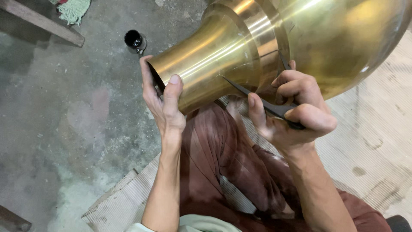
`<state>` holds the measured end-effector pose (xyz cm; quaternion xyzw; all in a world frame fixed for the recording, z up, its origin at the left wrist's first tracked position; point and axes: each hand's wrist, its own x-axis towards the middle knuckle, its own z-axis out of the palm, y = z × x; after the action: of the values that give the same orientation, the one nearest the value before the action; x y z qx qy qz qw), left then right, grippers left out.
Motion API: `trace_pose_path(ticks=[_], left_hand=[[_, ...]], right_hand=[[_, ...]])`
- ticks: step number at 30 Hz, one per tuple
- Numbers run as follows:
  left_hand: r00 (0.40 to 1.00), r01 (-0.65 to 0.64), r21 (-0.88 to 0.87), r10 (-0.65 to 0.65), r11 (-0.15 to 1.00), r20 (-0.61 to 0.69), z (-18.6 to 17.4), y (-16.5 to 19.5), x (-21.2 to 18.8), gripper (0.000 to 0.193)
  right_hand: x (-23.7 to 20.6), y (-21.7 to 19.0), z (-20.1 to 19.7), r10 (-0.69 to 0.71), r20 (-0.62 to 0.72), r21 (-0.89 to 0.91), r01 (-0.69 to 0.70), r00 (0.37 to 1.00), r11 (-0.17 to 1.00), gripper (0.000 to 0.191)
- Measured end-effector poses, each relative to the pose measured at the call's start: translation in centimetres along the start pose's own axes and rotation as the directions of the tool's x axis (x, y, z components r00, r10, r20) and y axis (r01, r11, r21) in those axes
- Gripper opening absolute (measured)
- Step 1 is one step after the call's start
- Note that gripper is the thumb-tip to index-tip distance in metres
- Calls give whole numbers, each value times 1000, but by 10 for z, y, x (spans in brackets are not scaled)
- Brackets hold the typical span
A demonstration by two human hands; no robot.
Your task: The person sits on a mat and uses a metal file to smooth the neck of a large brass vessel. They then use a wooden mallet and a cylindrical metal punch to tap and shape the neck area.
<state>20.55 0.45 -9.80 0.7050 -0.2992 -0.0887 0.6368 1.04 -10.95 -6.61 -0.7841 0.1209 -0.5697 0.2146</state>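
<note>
**Currently: brass vessel held, dark tool at its collar**

Nearest, maroon cloth (223, 159) covers the lap. Right hand (296, 107) is closed around a dark pronged tool (257, 99) touching the brass vessel (266, 43). Left hand (165, 101) clasps the vessel's narrow rim. Beyond, a small black cup (134, 39) stands on the concrete floor (64, 120).

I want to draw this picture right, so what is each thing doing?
Brass vessel: tipped on its side, neck pointing left, shiny.
Left hand: gripping the vessel's open rim.
Right hand: closed around a black divider tool, its points on the brass.
Small black pot: upright on the concrete floor.
Woven mat: lying flat.
</note>
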Motion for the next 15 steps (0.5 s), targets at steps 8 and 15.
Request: trace_pose_path(ticks=[8, 15], left_hand=[[999, 37, 0, -37, 999, -4, 1, -3, -1, 98], [999, 26, 87, -24, 996, -21, 1, -5, -2, 95]], right_hand=[[-5, 4, 1, -4, -14, -21, 3, 1000, 1000, 54], [-9, 5, -2, -10, -28, -51, 9, 1000, 999, 58]])
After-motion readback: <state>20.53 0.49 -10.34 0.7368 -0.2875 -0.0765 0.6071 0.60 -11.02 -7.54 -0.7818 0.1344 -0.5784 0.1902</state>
